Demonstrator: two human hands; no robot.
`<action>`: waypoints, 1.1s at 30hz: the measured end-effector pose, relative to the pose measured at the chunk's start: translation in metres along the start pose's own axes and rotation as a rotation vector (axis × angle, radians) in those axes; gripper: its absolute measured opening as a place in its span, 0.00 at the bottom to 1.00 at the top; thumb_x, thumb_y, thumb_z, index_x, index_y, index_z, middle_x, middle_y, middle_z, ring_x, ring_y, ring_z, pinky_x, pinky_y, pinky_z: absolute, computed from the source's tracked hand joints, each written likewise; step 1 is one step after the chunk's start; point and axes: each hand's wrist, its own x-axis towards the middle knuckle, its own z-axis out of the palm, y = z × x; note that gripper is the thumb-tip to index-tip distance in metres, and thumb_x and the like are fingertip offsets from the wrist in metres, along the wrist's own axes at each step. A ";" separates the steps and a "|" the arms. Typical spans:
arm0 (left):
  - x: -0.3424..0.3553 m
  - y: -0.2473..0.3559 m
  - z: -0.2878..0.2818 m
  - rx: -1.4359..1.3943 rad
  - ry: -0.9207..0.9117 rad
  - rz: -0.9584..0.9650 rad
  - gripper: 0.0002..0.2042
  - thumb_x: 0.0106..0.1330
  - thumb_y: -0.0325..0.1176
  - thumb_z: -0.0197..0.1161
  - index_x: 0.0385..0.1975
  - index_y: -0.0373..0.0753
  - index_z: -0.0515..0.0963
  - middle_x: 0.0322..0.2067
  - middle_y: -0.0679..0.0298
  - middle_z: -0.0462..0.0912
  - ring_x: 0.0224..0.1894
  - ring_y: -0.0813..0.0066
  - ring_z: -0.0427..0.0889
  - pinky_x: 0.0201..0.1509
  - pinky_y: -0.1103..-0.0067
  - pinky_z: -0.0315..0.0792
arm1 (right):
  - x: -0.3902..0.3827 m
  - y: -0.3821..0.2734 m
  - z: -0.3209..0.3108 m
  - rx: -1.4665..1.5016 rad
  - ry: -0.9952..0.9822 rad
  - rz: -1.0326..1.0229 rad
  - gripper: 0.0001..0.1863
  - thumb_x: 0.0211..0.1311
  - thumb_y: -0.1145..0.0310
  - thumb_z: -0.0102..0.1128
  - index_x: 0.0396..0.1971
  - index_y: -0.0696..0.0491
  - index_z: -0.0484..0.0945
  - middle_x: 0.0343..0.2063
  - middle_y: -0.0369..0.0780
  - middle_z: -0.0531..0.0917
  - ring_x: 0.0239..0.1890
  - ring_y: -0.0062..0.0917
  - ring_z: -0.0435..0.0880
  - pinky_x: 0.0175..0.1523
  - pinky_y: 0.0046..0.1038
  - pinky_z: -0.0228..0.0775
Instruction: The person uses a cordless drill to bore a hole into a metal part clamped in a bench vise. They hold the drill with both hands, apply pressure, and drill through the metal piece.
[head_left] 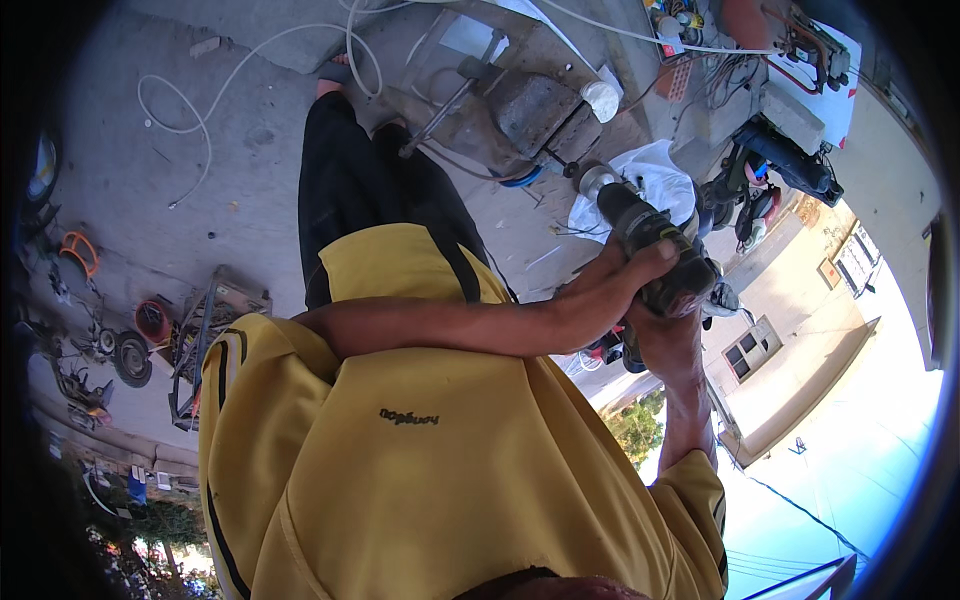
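A dark power drill (645, 225) with a silver chuck (598, 180) is held slantwise at the right of the middle. My left hand (608, 278) wraps round its body, the thumb pressed on the side. My right hand (662, 335) is closed below the rear of the drill, its fingers partly hidden. The drill's front end comes close to a small round knob (571, 170) beside a heavy metal bench vise (535, 112); whether they touch I cannot tell. A white cloth (655, 172) lies behind the drill.
A pale hose (205, 122) loops over the concrete floor. A white round container (600, 100) stands by the vise. Cables and tools (735, 75) lie at the far right. At the left are a small wheel (132, 358), a metal frame (205, 340) and a red bucket-like object (153, 320).
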 end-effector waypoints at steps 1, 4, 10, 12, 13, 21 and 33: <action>0.001 0.001 0.002 0.003 0.011 -0.005 0.40 0.69 0.58 0.55 0.66 0.31 0.51 0.57 0.55 0.69 0.60 0.70 0.67 0.66 0.74 0.60 | 0.000 -0.001 0.000 0.007 0.011 0.016 0.29 0.59 0.84 0.60 0.59 0.55 0.63 0.47 0.41 0.77 0.47 0.21 0.80 0.47 0.24 0.76; -0.003 0.004 0.007 0.034 0.041 0.015 0.31 0.73 0.51 0.52 0.65 0.35 0.54 0.55 0.58 0.69 0.59 0.73 0.68 0.66 0.76 0.60 | -0.001 0.002 -0.001 0.035 0.011 0.020 0.28 0.59 0.83 0.60 0.59 0.55 0.63 0.48 0.41 0.77 0.48 0.22 0.79 0.48 0.25 0.76; -0.005 0.006 0.004 -0.071 0.027 0.081 0.32 0.72 0.51 0.54 0.65 0.35 0.53 0.56 0.58 0.68 0.60 0.72 0.67 0.68 0.75 0.58 | 0.005 -0.005 0.005 -0.024 -0.005 -0.035 0.27 0.59 0.82 0.62 0.58 0.56 0.64 0.44 0.40 0.79 0.42 0.21 0.82 0.41 0.23 0.77; -0.004 0.009 0.002 -0.079 0.018 0.115 0.36 0.70 0.53 0.57 0.64 0.33 0.52 0.54 0.56 0.69 0.59 0.71 0.68 0.67 0.74 0.60 | 0.006 -0.004 0.008 -0.047 0.025 -0.098 0.26 0.59 0.81 0.62 0.57 0.56 0.65 0.42 0.40 0.80 0.39 0.20 0.83 0.38 0.23 0.78; -0.004 0.008 0.003 -0.084 0.013 0.130 0.38 0.68 0.55 0.58 0.64 0.32 0.51 0.54 0.55 0.69 0.58 0.70 0.68 0.66 0.74 0.61 | 0.005 -0.004 0.007 -0.063 0.027 -0.076 0.26 0.59 0.81 0.62 0.57 0.56 0.65 0.41 0.40 0.80 0.38 0.20 0.83 0.37 0.23 0.77; -0.003 0.006 -0.001 -0.061 -0.010 0.130 0.37 0.69 0.54 0.57 0.64 0.32 0.52 0.54 0.55 0.69 0.59 0.70 0.68 0.66 0.74 0.61 | 0.006 -0.004 0.016 0.021 0.094 -0.158 0.19 0.55 0.79 0.63 0.48 0.62 0.72 0.34 0.40 0.81 0.34 0.20 0.83 0.36 0.24 0.77; -0.004 0.014 0.002 -0.114 -0.022 0.114 0.36 0.69 0.54 0.57 0.64 0.33 0.52 0.55 0.55 0.69 0.59 0.70 0.68 0.66 0.74 0.61 | 0.004 -0.016 0.017 0.044 0.095 -0.136 0.19 0.56 0.80 0.62 0.48 0.61 0.71 0.33 0.39 0.81 0.32 0.20 0.83 0.35 0.23 0.77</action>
